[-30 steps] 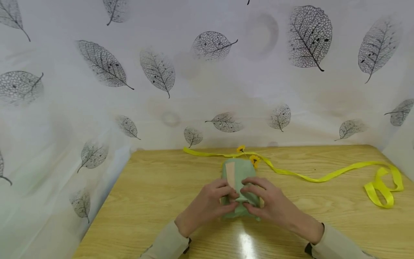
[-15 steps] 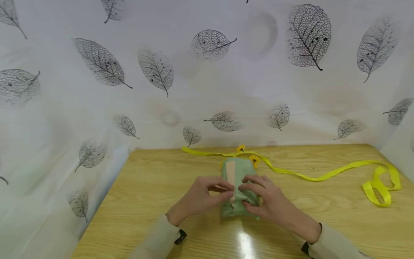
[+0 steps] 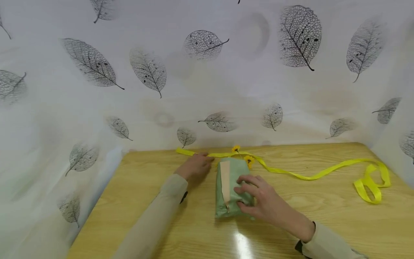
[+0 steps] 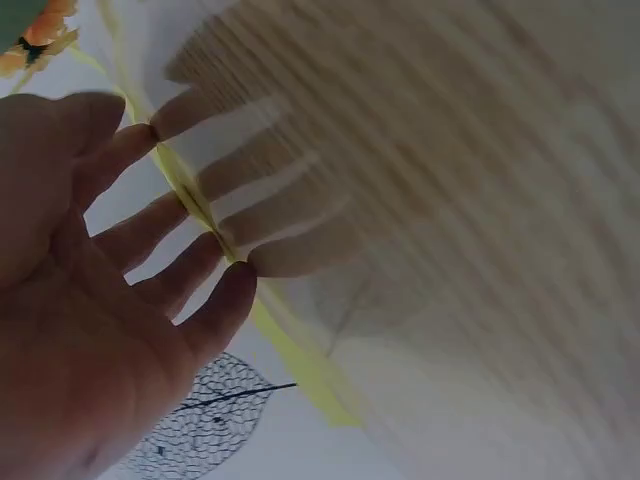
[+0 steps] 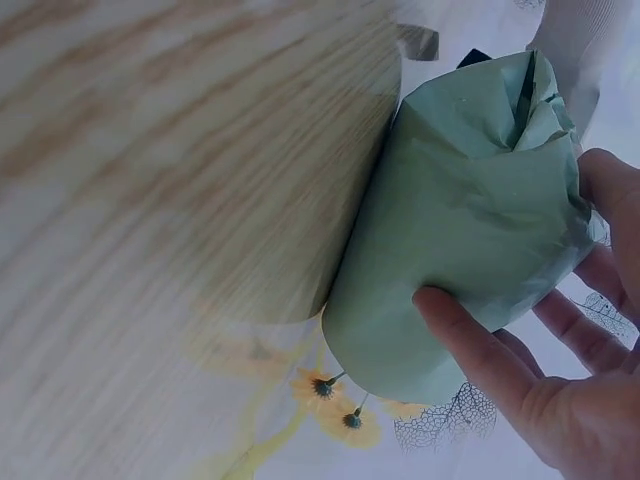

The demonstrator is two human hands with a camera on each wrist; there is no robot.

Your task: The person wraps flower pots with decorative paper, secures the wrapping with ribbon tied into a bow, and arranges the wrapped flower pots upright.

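Note:
A parcel wrapped in green paper (image 3: 239, 167), with a pale strip (image 3: 225, 180) along its top, lies on the wooden table. My right hand (image 3: 265, 201) holds it from the right, its fingers bent over the top and side. In the right wrist view one fingertip presses the smooth green side, and the thumb is by the folded end. My left hand (image 3: 196, 165) is at the back of the table, over a yellow ribbon (image 3: 297, 175). Its long fingers reach out with their tips at the ribbon (image 4: 310, 375) in the left wrist view; the thumb lies apart from them.
Orange-yellow flowers (image 3: 248, 161) lie at the parcel's far end, next to the ribbon. The ribbon runs right and ends in a loose loop (image 3: 368, 187). A white curtain with leaf prints (image 3: 207, 82) hangs behind the wooden table (image 3: 145, 194).
My left hand has let go of the parcel's top and moved back and left to the ribbon. The right hand stays on the parcel. The head view has shifted slightly.

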